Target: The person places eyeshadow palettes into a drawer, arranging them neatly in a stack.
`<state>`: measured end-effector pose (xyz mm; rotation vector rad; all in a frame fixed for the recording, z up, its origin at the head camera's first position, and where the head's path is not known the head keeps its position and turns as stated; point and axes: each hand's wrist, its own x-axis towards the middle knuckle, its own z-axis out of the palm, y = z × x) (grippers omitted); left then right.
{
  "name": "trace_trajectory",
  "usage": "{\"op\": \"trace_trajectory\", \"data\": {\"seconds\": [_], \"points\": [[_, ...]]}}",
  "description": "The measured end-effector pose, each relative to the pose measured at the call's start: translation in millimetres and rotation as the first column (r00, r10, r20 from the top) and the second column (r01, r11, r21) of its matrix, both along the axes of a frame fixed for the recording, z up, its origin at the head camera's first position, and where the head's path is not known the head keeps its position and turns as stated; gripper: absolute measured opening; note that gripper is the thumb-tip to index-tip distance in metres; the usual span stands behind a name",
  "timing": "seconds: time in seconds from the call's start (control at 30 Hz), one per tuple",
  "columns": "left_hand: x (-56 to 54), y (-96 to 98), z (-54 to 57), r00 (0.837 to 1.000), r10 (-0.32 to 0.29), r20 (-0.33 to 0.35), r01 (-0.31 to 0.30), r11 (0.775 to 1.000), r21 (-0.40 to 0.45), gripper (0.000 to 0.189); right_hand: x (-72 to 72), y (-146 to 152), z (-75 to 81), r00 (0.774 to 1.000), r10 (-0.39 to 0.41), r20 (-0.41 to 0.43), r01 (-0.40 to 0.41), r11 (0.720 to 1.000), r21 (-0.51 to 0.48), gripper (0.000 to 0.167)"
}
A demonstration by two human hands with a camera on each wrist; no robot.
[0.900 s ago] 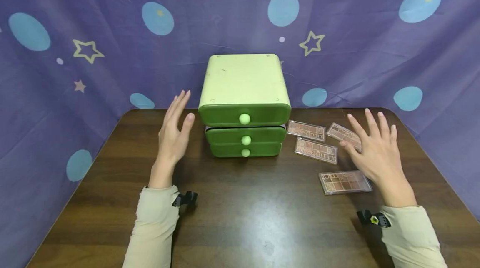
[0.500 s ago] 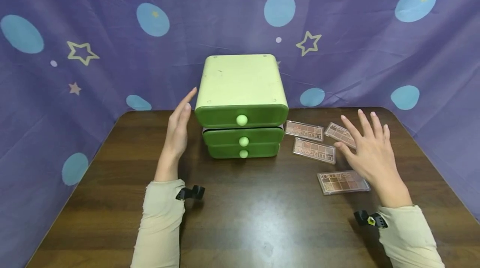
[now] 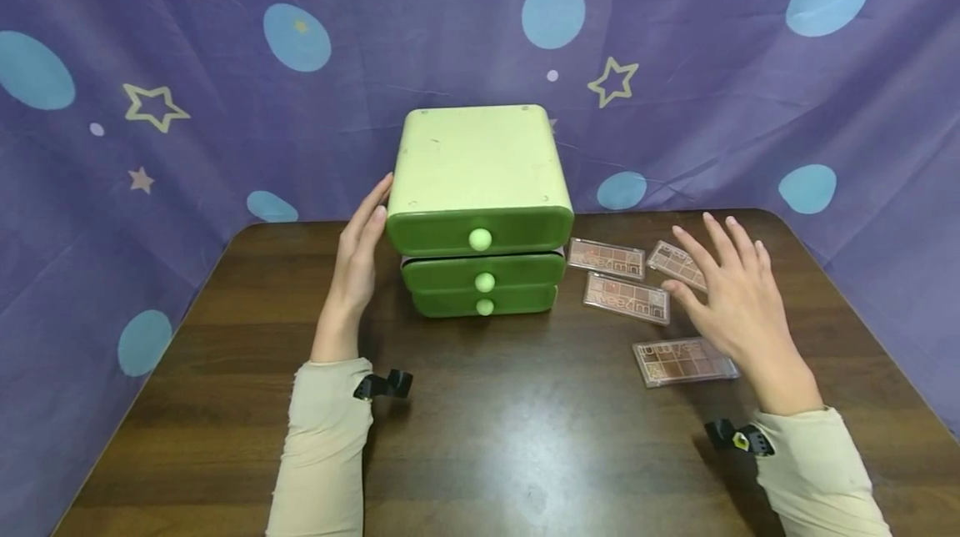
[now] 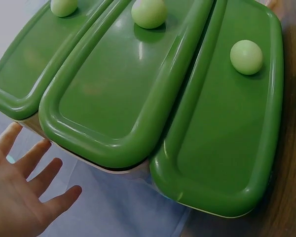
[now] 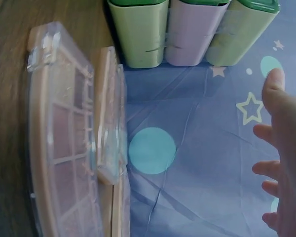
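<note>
A small drawer cabinet [image 3: 480, 153] with a pale green top stands at the back of the table. Its three stacked green drawer fronts [image 4: 108, 84] each carry a round pale knob [image 4: 246, 57]. Along the cabinet's upper left side lies my left hand [image 3: 351, 270], fingers extended, fingertips right at the wall. My right hand [image 3: 738, 303] hovers palm down with spread fingers and holds nothing. Beneath and beside it are several clear-lidded eyeshadow palettes: a front one [image 3: 682, 360], a middle one [image 3: 627, 297], one by the cabinet [image 3: 606, 259] and a partly covered one [image 3: 677, 263].
The brown wooden table [image 3: 480, 437] has rounded back corners. Behind it hangs a purple curtain [image 3: 420, 20] printed with stars and blue ovals. A black wrist mount [image 3: 384, 384] sits on the left sleeve, another mount [image 3: 738, 439] on the right.
My left hand has moved right, from apart from the cabinet to its left side, and turned more edge-on. My right hand has barely shifted. The head view has drifted slightly.
</note>
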<state>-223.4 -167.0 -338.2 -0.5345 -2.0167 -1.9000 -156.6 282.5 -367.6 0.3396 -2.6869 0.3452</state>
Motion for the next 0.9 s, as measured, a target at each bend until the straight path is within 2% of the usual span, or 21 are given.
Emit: {"op": "trace_trajectory", "data": {"seconds": [0.13, 0.27, 0.47, 0.57, 0.63, 0.77, 0.9], "points": [[0.1, 0.9, 0.6, 1.000, -0.003, -0.006, 0.003, 1.000, 0.016, 0.048, 0.9, -3.8, 5.2, 0.999, 0.031, -0.043, -0.031, 0.999, -0.006, 0.065], [0.4, 1.7, 0.4, 1.000, -0.005, -0.005, 0.005, 1.000, 0.029, 0.047, 2.2, -10.7, 9.7, 0.988, 0.073, -0.132, -0.079, 0.996, -0.038, 0.066], [0.9, 2.6, 0.9, 1.000, -0.005, -0.010, 0.005, 1.000, 0.030, 0.047, 4.0, -31.0, 16.2, 0.939, 0.140, -0.315, -0.190, 0.973, -0.133, 0.071], [1.1, 2.9, 1.1, 1.000, -0.006, -0.007, 0.006, 1.000, 0.030, 0.047, 4.7, -43.5, 19.6, 0.914, 0.164, -0.370, -0.249, 0.949, -0.194, 0.065], [0.9, 3.1, 1.2, 1.000, -0.007, -0.004, 0.007, 1.000, 0.029, 0.047, 4.5, -51.1, 21.4, 0.906, 0.181, -0.383, -0.284, 0.930, -0.232, 0.060], [0.5, 3.3, 1.3, 1.000, -0.008, -0.004, 0.008, 0.999, 0.033, 0.047, 2.8, -67.4, 23.7, 0.895, 0.224, -0.386, -0.360, 0.874, -0.327, 0.052], [0.6, 3.3, 0.9, 1.000, -0.010, 0.001, 0.010, 0.999, 0.043, 0.047, 0.2, -84.3, 24.9, 0.882, 0.263, -0.391, -0.418, 0.818, -0.394, 0.056]]}}
